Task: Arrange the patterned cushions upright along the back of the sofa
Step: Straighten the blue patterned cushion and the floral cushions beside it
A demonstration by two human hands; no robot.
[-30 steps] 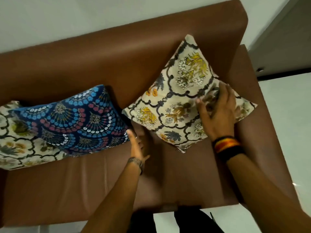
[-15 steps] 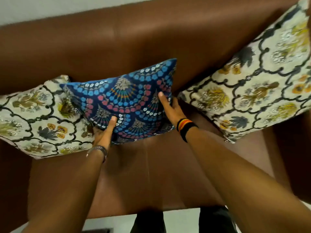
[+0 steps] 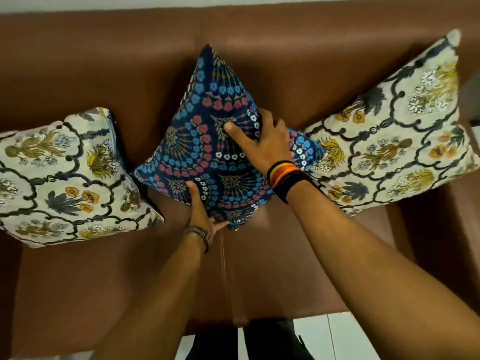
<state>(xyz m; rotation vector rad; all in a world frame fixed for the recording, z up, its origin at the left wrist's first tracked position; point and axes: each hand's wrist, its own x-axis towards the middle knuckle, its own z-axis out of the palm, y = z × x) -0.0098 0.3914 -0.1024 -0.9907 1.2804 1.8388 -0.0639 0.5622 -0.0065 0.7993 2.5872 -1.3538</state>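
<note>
A blue cushion [image 3: 215,131] with pink and blue floral rings stands on one corner against the middle of the brown sofa back [image 3: 130,61]. My left hand [image 3: 201,209] grips its lower corner from below. My right hand [image 3: 259,141] presses flat on its front, fingers spread. A cream floral cushion [image 3: 65,178] lies at the left, leaning low on the seat. Another cream floral cushion [image 3: 392,136] stands tilted on a corner against the back at the right, touching the blue one's right corner.
The brown sofa seat [image 3: 117,294] stretches in front of the cushions, with a seam down its middle. White floor tiles [image 3: 345,336] and my dark trouser legs [image 3: 259,339] show below the seat's front edge.
The blue cushion has been turned from lying flat to standing on a corner, apart from the left cream cushion. My right hand moved from its edge onto its front.
</note>
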